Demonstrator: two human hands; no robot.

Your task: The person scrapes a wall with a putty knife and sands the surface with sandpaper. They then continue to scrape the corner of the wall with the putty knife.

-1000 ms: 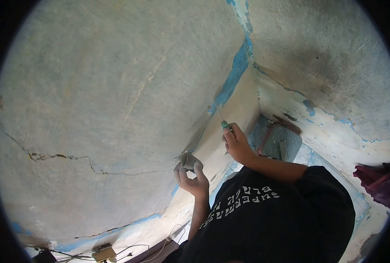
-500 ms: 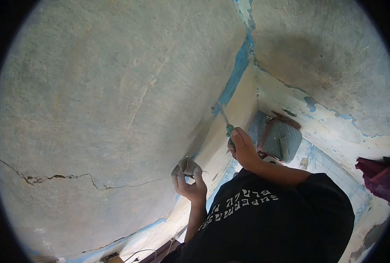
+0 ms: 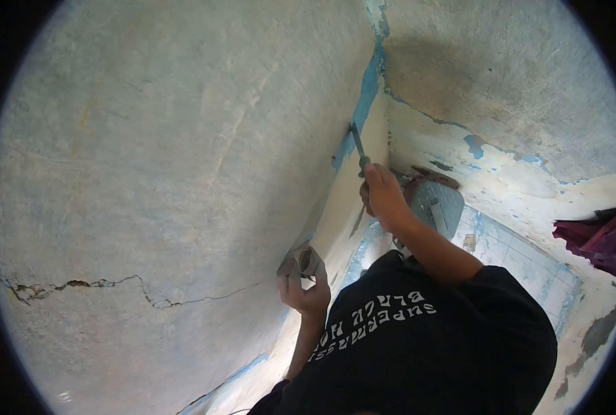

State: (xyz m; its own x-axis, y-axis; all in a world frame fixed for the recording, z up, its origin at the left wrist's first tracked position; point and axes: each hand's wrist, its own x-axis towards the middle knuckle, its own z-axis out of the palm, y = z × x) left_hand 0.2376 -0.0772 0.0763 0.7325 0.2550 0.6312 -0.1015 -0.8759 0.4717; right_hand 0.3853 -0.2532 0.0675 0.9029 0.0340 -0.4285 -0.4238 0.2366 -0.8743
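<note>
My right hand (image 3: 385, 197) is closed around the green handle of a scraper (image 3: 358, 144). Its narrow metal blade points up and meets the edge of a strip of blue paint (image 3: 365, 97) on the wall (image 3: 162, 173), below the corner. Lower down, my left hand (image 3: 304, 289) holds a folded grey sheet (image 3: 306, 260) between thumb and fingers, close to the wall. That sheet looks like sandpaper, though I cannot be sure.
A grey plastic stool or bin (image 3: 438, 207) stands in the corner on a tiled floor (image 3: 502, 252). Dark red cloth (image 3: 595, 242) hangs at the right. A long crack (image 3: 79, 283) crosses the wall at lower left, and paint peels on the right-hand wall (image 3: 515, 90).
My right hand has moved up with the scraper, whose blade now touches higher on the blue strip. My left hand keeps hold of the grey sheet. The view has shifted slightly.
</note>
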